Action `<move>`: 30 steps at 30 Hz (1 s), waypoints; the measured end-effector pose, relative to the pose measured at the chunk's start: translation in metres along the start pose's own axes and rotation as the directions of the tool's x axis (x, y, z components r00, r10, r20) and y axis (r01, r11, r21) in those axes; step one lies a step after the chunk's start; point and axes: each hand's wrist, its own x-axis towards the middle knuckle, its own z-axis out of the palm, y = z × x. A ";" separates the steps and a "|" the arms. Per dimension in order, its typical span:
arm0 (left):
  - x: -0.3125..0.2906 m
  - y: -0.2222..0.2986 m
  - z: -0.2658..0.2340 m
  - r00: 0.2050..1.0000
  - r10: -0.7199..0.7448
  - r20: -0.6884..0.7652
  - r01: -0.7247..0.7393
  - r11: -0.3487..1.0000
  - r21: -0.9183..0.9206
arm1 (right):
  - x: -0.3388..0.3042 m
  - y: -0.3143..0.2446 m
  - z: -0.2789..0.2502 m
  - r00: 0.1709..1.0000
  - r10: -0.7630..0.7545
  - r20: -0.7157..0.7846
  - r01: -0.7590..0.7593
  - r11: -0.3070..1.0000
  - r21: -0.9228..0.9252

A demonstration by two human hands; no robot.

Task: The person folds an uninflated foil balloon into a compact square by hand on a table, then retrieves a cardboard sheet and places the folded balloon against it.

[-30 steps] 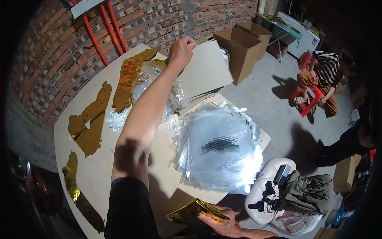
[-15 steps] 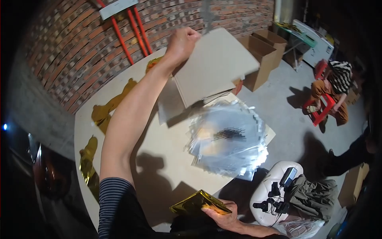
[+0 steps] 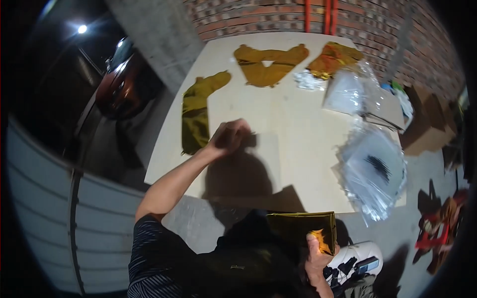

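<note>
My left hand [image 3: 231, 135] hovers over the middle of the tabletop, fingers curled and blurred. A faint pale rectangular sheet [image 3: 268, 154] shows beside it, partly in shadow; whether my fingers grip it is unclear. Close to my body, below the table's front edge, my right hand [image 3: 320, 256] grips a folded, shiny gold foil piece [image 3: 293, 223], thumb on top. Fanned clear plastic bags [image 3: 370, 169] overlap at the table's right front corner. Behind them lie a cardboard sheet [image 3: 392, 109] and more clear plastic [image 3: 345, 94].
Flat gold foil pieces lie on the pale table [image 3: 298, 124]: one at left [image 3: 196, 114], one at the back [image 3: 271, 64], one crumpled [image 3: 338, 57]. A padded white seat [image 3: 370, 252] with black devices is by my right arm. Cardboard boxes [image 3: 427, 121] and a seated person are at right.
My view has swung left. My left hand has come from beside the cardboard sheet to the table's middle. My right hand still holds the gold foil, now seen more broadside.
</note>
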 end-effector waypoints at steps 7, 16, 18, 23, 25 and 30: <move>-0.120 -0.073 -0.070 0.959 -0.284 0.020 0.278 0.948 0.156 | -0.010 0.002 0.034 0.982 -0.008 0.188 0.003 1.000 0.024; -0.092 -0.135 -0.062 0.976 -0.214 -0.051 0.217 0.975 0.052 | -0.026 0.016 0.064 0.929 0.043 0.367 -0.047 0.999 0.001; -0.074 -0.147 -0.065 0.997 0.044 -0.064 -0.034 0.989 0.142 | -0.030 0.018 0.069 0.932 0.040 0.361 -0.038 0.999 -0.012; -0.044 -0.147 -0.064 0.998 0.052 -0.020 -0.053 0.998 -0.043 | -0.040 0.018 0.090 0.924 -0.008 0.382 0.051 0.993 -0.103; -0.058 -0.167 -0.073 0.997 0.070 -0.025 -0.070 0.998 0.000 | -0.043 0.007 0.102 0.919 -0.042 0.392 0.085 0.992 -0.095; -0.103 -0.166 -0.106 0.916 -0.400 0.010 0.398 0.907 -0.136 | -0.048 0.005 0.112 0.926 0.044 0.374 0.007 0.991 -0.135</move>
